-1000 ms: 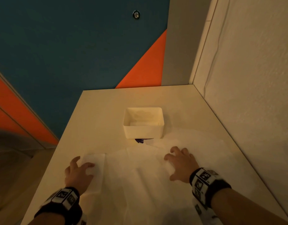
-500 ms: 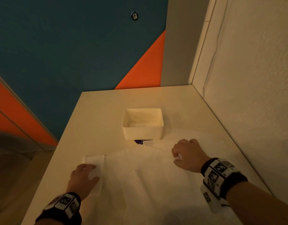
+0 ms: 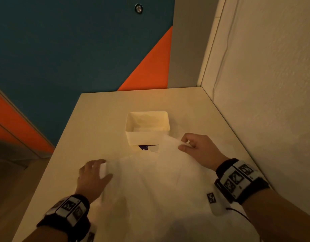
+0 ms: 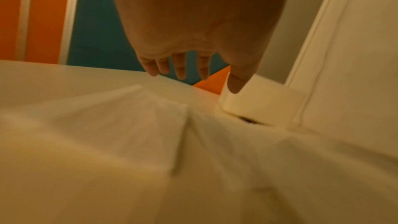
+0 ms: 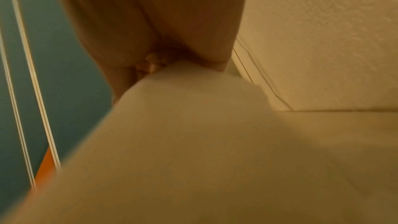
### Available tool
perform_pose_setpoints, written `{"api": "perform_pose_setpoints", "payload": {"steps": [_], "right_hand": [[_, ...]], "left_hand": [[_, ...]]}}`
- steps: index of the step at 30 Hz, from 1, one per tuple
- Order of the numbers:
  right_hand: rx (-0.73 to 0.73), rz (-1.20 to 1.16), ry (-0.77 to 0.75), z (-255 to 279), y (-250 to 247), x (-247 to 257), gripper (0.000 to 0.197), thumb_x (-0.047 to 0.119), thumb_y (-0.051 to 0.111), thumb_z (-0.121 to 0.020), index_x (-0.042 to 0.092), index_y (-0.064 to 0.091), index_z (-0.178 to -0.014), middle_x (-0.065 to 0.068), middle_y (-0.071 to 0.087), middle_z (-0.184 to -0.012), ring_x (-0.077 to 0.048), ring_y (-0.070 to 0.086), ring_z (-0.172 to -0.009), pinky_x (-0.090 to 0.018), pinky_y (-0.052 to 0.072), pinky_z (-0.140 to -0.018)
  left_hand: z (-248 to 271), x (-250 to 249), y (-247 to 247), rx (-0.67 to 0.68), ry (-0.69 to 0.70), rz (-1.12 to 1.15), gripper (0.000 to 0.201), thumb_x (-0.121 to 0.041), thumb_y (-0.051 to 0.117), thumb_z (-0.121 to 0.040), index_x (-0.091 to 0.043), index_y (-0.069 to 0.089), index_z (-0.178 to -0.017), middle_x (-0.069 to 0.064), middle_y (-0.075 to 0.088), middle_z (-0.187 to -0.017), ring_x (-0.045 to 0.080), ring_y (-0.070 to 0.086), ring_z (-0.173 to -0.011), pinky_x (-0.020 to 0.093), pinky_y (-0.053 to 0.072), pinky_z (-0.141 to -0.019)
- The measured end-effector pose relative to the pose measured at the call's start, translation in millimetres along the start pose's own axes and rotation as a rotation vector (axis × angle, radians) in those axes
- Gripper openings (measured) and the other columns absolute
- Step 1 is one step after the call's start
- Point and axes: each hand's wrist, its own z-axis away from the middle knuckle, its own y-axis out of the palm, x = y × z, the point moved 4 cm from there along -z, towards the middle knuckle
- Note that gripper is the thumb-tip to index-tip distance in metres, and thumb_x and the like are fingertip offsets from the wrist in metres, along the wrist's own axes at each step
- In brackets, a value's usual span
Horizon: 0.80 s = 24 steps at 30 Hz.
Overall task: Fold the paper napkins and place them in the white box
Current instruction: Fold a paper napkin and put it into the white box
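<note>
Right hand (image 3: 197,149) pinches the napkin's (image 3: 150,186) far corner up to fold it; slack left hand (image 3: 93,175) hovers at its left edge, ready to steady.

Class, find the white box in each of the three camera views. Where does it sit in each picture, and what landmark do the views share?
Head: the white box is at centre, on the table, beyond the napkin.
Left wrist: right of centre, partly behind the left hand thumb tip.
Right wrist: not in it.
Shared landmark: the teal wall, at the back or left in all three.
</note>
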Motion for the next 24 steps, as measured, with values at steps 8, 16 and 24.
{"api": "perform_pose_setpoints", "payload": {"steps": [8,16,24], "right_hand": [[-0.179,-0.590,0.089,11.6,7.9,23.3,0.014,0.011,0.062,-0.090,0.001,0.054,-0.084,-0.031,0.063,-0.072,-0.026,0.059,-0.059,-0.031,0.049,-0.058],[-0.356,-0.848,0.125,23.2,12.6,37.3,0.015,0.017,0.056,-0.094,0.016,0.057,-0.079,0.000,0.065,-0.062,-0.011,0.059,-0.059,-0.031,0.052,-0.061],[-0.247,-0.934,0.098,26.1,11.6,37.7,0.011,0.015,0.060,-0.088,0.007,0.060,-0.096,-0.003,0.073,-0.083,-0.017,0.067,-0.076,-0.038,0.056,-0.073]], "left_hand": [[26.3,-112.3,-12.6,0.473,-0.033,0.557,0.072,-0.081,0.048,-0.052,-0.025,0.073,-0.089,-0.014,0.065,-0.102,0.001,0.055,-0.098,0.024,0.036,-0.083],[38.9,-147.0,-1.0,0.760,-0.116,1.025,0.052,-0.056,0.056,-0.083,-0.015,0.064,-0.113,0.004,0.071,-0.098,0.017,0.065,-0.090,0.029,0.044,-0.084],[30.8,-149.8,-23.9,0.369,-0.113,1.459,0.022,-0.011,0.064,-0.082,-0.009,0.062,-0.104,0.009,0.071,-0.096,0.019,0.068,-0.083,0.030,0.057,-0.069]]}}
